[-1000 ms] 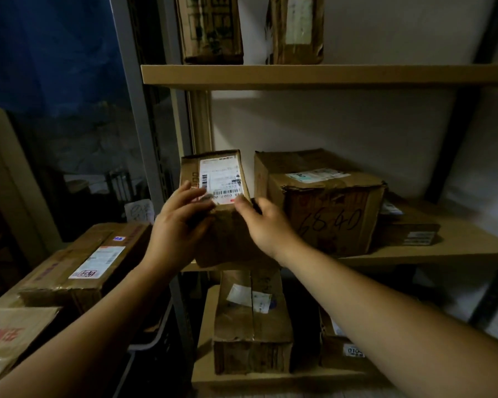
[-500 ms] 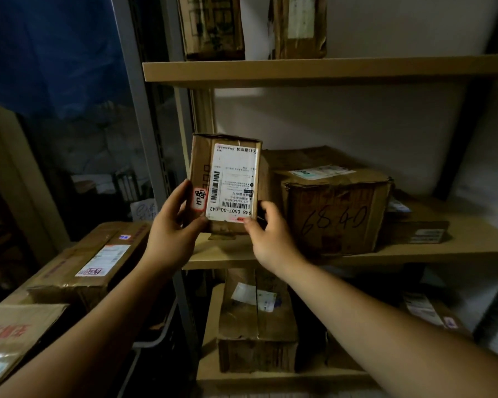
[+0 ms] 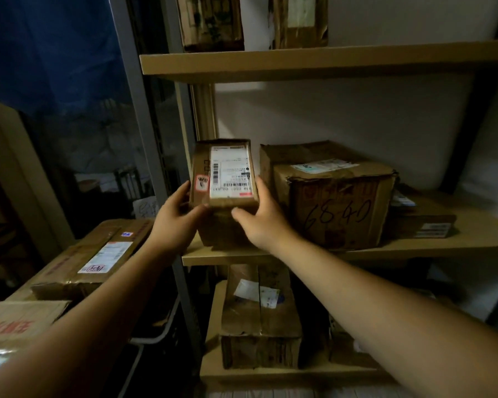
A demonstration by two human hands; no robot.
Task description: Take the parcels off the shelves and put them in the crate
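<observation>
A small cardboard parcel [image 3: 227, 179] with a white shipping label and a red sticker is held between both hands at the left end of the middle shelf [image 3: 443, 248]. My left hand [image 3: 176, 219] grips its left side and lower corner. My right hand [image 3: 259, 216] grips its right side, thumb under the front edge. Whether the parcel's bottom touches the shelf is hidden by my hands. Beside it on the right stands a larger box marked 6840 [image 3: 337, 202]. At the lower left, several parcels [image 3: 95, 259] lie stacked in a crate [image 3: 153, 337] with a pale rim.
A flat parcel [image 3: 423, 222] lies right of the 6840 box. Two boxes [image 3: 213, 21] stand on the top shelf. More boxes [image 3: 259, 317] sit on the bottom shelf. A grey metal upright [image 3: 144, 156] runs between shelf and crate.
Both hands lifted the small parcel and tipped its label face toward me, then lowered and tilted it back a little. The other boxes have stayed put.
</observation>
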